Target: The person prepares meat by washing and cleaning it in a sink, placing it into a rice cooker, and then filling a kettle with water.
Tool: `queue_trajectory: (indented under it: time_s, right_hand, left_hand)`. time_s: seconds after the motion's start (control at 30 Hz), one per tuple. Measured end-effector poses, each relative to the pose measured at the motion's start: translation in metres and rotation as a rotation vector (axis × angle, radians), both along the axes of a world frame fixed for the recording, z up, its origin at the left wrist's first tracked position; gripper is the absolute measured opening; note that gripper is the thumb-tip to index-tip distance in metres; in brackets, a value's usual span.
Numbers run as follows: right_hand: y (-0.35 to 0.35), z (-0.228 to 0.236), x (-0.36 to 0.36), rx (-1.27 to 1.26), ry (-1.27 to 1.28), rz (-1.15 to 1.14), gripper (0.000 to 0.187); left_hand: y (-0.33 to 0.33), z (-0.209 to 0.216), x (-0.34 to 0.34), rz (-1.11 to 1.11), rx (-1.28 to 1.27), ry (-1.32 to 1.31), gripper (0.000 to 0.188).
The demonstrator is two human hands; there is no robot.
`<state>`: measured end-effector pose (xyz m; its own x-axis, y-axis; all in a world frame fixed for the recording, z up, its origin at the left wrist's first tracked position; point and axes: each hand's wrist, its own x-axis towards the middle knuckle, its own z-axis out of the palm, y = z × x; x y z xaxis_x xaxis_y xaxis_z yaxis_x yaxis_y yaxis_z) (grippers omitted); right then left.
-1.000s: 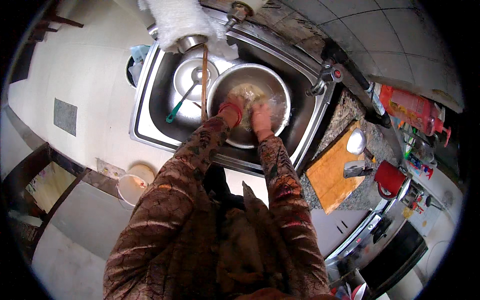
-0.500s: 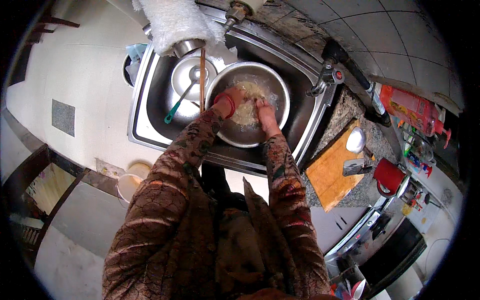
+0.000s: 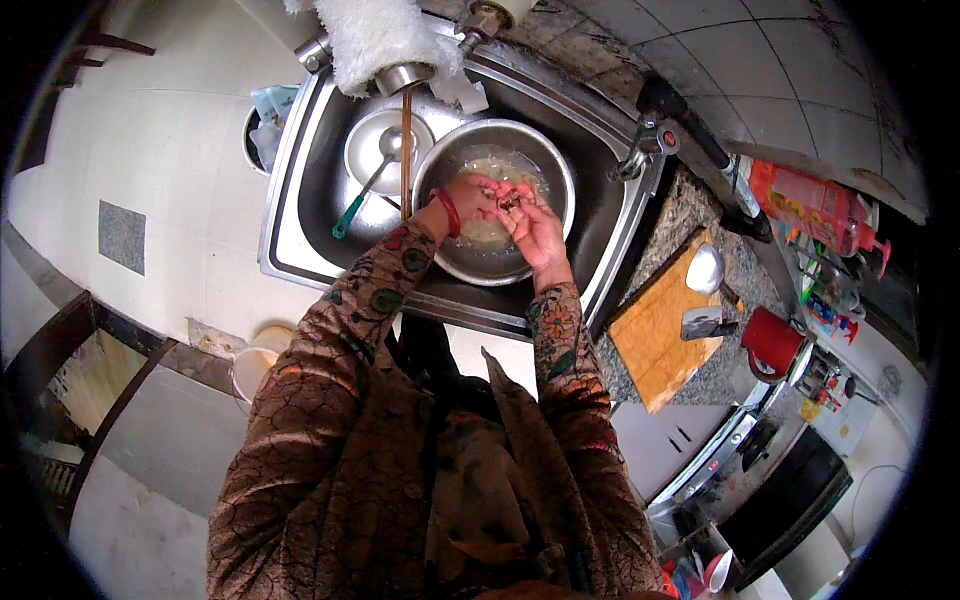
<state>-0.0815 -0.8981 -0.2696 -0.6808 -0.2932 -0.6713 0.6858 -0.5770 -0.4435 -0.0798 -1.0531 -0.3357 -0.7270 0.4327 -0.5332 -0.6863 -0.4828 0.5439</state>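
Note:
A large steel bowl (image 3: 552, 172) with cloudy water and pale food stands in the steel sink (image 3: 300, 190). My left hand (image 3: 472, 196), with a red bangle at the wrist, and my right hand (image 3: 534, 225) meet above the bowl. Their fingers pinch a small piece of food (image 3: 509, 197) between them. Which hand carries the piece is hard to tell. Both sleeves are brown and patterned.
A smaller steel dish with a green-handled ladle (image 3: 362, 190) lies left of the bowl. A thin brown stick (image 3: 406, 140) stands upright in the sink. A tap (image 3: 645, 140) sits at the sink's right. On the counter lie a wooden board (image 3: 655, 335), a cleaver (image 3: 705, 322) and a red pot (image 3: 772, 342).
Both hands have lifted out of the bowl's water and come together above it, now holding a small piece between the fingers.

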Motion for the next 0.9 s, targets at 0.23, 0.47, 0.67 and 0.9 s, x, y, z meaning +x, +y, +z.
queue_trajectory:
  time_s: [0.23, 0.47, 0.67, 0.9]
  right_hand:
    - [-0.004, -0.008, 0.003, 0.602, -0.048, 0.304, 0.018]
    - [0.027, -0.068, 0.009, 1.549, 0.609, 1.004, 0.024]
    - [-0.008, -0.041, -0.013, 1.594, 0.486, 0.689, 0.042]
    - [-0.025, -0.086, -0.007, 1.616, 0.963, 0.866, 0.032]
  left_hand:
    - [0.006, 0.001, 0.007, -0.206, -0.42, -0.064, 0.013]
    - [0.002, -0.068, 0.013, -0.575, -1.269, 0.588, 0.031]
    - [0.01, -0.044, 0.002, -0.529, -1.586, 0.514, 0.026]
    - [0.024, -0.045, 0.0, -0.402, -1.442, 0.539, 0.025]
